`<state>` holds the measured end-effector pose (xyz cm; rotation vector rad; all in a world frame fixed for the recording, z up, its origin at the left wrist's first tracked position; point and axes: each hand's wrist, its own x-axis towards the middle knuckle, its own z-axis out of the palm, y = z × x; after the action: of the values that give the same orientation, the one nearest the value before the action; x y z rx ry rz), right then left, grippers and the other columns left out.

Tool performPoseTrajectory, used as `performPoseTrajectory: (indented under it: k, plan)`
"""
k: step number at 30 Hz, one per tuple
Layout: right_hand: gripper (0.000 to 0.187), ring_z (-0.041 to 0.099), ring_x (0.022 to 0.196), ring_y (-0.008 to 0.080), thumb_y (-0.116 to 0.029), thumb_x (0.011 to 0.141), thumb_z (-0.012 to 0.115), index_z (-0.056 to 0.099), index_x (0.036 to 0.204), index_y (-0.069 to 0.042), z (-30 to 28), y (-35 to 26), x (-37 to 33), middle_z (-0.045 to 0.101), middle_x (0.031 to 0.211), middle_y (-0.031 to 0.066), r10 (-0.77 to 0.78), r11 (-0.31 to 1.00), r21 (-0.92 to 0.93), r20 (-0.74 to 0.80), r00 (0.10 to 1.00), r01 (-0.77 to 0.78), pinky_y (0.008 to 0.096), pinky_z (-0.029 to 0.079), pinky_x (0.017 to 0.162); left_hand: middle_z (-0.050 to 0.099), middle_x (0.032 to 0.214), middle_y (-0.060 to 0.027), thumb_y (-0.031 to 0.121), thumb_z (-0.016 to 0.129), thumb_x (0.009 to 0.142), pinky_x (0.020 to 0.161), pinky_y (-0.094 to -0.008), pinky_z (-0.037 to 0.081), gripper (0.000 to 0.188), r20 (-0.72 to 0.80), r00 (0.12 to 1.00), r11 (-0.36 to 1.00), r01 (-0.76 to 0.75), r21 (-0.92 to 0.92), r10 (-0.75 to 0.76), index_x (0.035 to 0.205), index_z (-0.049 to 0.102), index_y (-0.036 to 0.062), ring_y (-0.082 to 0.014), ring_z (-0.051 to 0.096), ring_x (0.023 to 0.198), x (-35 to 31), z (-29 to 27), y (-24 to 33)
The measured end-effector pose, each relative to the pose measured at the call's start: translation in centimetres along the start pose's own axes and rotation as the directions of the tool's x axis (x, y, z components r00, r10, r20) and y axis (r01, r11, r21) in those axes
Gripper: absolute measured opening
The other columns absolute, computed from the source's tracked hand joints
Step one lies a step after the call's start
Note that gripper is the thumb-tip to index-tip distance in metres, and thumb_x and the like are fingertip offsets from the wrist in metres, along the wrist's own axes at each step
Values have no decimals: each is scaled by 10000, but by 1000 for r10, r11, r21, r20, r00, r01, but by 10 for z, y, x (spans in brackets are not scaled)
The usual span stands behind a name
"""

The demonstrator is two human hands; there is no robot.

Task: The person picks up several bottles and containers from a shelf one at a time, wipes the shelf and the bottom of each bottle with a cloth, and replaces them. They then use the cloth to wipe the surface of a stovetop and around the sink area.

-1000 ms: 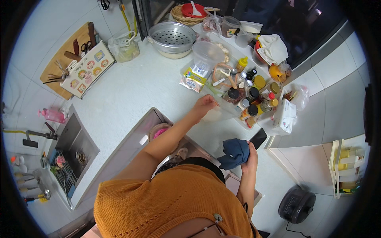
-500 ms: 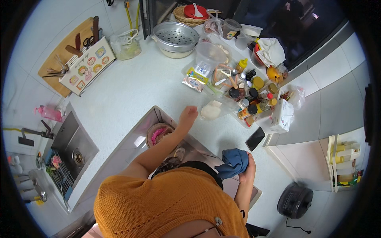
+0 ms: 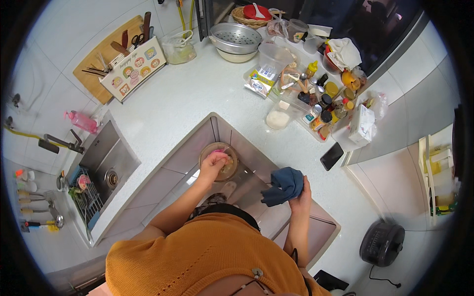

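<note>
My left hand [image 3: 213,164] hangs in front of the counter, above a round bin [image 3: 230,175] on the floor. Its fingers are closed together, and whatever they may hold is too small to make out. Something pink shows in the bin beside the hand, which covers part of the opening. In my right hand [image 3: 302,198] is a crumpled dark blue cloth [image 3: 284,186], gripped at its right side and held out before me near the counter edge.
The white counter [image 3: 182,106] bends round a corner ahead. On it are a dark phone [image 3: 331,156], a clear tub of white powder [image 3: 278,118], several seasoning bottles [image 3: 323,118] and a steamer pot [image 3: 236,38]. A sink [image 3: 112,167] lies left, a black cooker [image 3: 381,245] right.
My left hand has drawn back from over the counter, down and left to above the bin. The blue cloth stays in my right hand, shifted slightly up. The whole view has shifted.
</note>
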<state>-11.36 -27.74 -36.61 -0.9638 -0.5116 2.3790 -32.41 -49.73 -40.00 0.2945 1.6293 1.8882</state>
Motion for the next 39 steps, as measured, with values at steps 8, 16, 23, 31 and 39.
performPoseTrajectory:
  k: [8, 16, 23, 31, 39]
  plan:
    - [341, 548, 1061, 251, -273, 911, 493, 532, 1142, -25, -2, 26, -52, 573, 1148, 119, -99, 994, 49, 33, 995, 97, 400, 432, 929, 608, 917, -24, 91, 538, 887, 778, -228, 432, 157, 145, 988, 999, 53, -12, -50, 1022, 584, 27, -98, 548, 853, -12, -18, 4]
    - [320, 570, 1018, 247, -229, 903, 510, 540, 1135, -11, 31, 77, -128, 589, 1115, 116, -250, 953, 141, -133, 959, 268, 391, 461, 897, 594, 949, -39, 100, 535, 894, 817, -232, 439, 163, 437, 897, 995, 34, 89, -70, 1028, 575, 17, -113, 560, 886, 1, -31, 43]
    - [251, 606, 911, 186, -156, 904, 511, 562, 1090, 4, 32, 128, -198, 613, 1024, 105, -450, 872, 32, -336, 827, 488, 310, 502, 818, 586, 1015, -70, 89, 512, 909, 820, -223, 464, 177, 686, 670, 959, 221, 179, -282, 1058, 552, 2, -127, 571, 911, -36, -20, 28]
    - [226, 612, 883, 188, -181, 919, 495, 538, 1066, -14, -7, 169, -279, 610, 984, 87, -609, 678, -5, -564, 558, 735, 314, 515, 797, 596, 1011, -66, 109, 523, 904, 820, -238, 456, 187, 833, 469, 956, 167, 243, -294, 1063, 553, 15, -136, 577, 910, -56, 18, 32]
    - [231, 611, 886, 200, -168, 917, 496, 539, 1062, 6, -20, 191, -313, 604, 1005, 112, -550, 563, 84, -705, 448, 822, 334, 523, 787, 598, 1003, -54, 150, 557, 890, 812, -241, 473, 217, 829, 440, 939, 163, 303, -345, 1073, 551, 32, -136, 585, 908, -71, 15, 25]
